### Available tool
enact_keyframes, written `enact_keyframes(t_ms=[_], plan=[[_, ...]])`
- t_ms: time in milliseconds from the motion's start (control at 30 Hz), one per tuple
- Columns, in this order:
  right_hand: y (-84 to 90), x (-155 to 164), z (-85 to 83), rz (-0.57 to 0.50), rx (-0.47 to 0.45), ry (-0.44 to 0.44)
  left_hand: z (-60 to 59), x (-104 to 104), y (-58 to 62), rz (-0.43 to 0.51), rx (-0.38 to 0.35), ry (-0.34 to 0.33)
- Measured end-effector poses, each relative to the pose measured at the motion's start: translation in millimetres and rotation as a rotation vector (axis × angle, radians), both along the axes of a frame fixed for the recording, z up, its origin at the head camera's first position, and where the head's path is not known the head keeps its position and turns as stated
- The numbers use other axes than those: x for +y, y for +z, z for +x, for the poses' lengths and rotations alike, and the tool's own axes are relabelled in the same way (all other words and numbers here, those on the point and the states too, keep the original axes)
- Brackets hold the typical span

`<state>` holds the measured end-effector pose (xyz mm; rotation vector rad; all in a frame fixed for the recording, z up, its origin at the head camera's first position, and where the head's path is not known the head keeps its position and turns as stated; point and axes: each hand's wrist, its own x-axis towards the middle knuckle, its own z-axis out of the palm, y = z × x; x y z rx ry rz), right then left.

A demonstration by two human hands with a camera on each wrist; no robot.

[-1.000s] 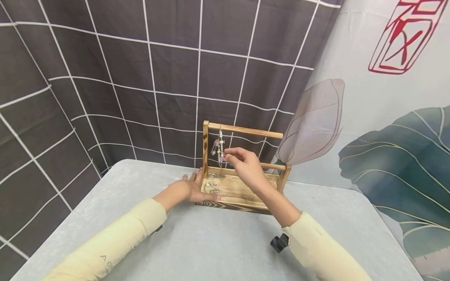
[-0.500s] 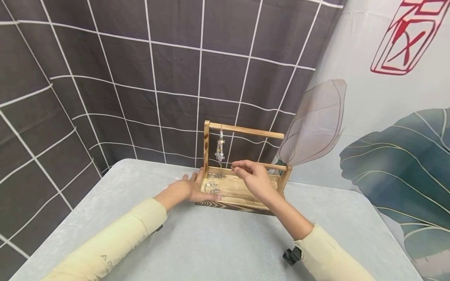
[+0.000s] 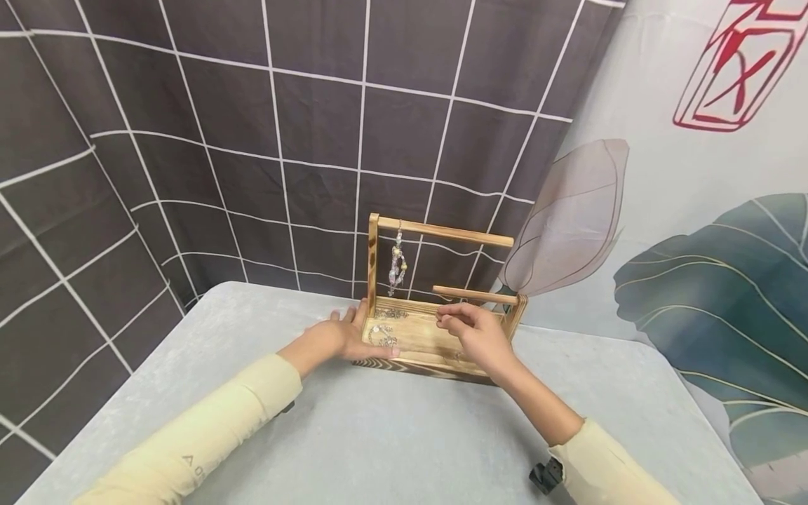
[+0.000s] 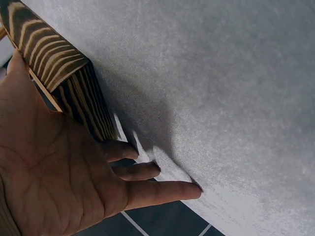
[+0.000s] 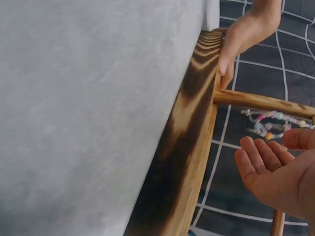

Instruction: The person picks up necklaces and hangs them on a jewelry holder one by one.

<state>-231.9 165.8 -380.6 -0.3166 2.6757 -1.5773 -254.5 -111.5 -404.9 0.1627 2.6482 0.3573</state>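
A wooden jewellery stand (image 3: 442, 231) stands at the far middle of the grey table (image 3: 379, 435). A beaded chain (image 3: 396, 266) hangs from its top bar near the left post. Small metal pieces (image 3: 381, 335) lie in its base tray. My left hand (image 3: 344, 337) lies flat against the left end of the base, fingers straight and thumb along the front edge; the left wrist view shows its palm (image 4: 64, 182) against the striped wood (image 4: 59, 64). My right hand (image 3: 449, 321) hovers over the tray under the lower bar, fingers loosely curled and holding nothing. In the right wrist view its palm (image 5: 275, 177) is bare, below the chain (image 5: 268, 124).
A dark curtain with a white grid (image 3: 252, 140) hangs behind the table and on its left. A leaf-printed cloth (image 3: 694, 266) hangs on the right. The table's rounded edges run close to both. A black camera mount (image 3: 546, 477) sits under my right sleeve.
My right hand has let go of the hanging beaded chain and dropped down and to the right, over the tray. The chain hangs still. My left hand has not moved.
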Motion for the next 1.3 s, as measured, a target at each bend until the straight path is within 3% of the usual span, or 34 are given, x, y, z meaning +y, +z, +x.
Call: enact_keyframes(t_ms=[267,467,600,800,1033,1300], plan=[[-11.9,17.0,-1.3,-0.008,0.017,0.007,-0.8,0.1,0.1,-0.008,0.005,0.008],[-23.7,28.6,-4.0,0.002,0.014,-0.035,-0.4,0.5,-0.5,-0.001,-0.005,0.005],[-30.6,34.6,-6.4,0.065,0.008,-0.054,-1.6,-0.2,-2.3,0.001,-0.006,0.003],[-37.0,40.2,-9.0,0.131,0.016,-0.011,-2.7,-1.1,-4.5,0.002,-0.006,0.009],[-40.5,43.0,-15.4,0.318,0.091,0.061,-3.9,-1.7,-4.7,0.007,-0.005,-0.003],[-48.3,46.6,-24.6,0.392,0.179,0.128,-2.8,-1.8,-2.0,0.008,-0.008,-0.01]])
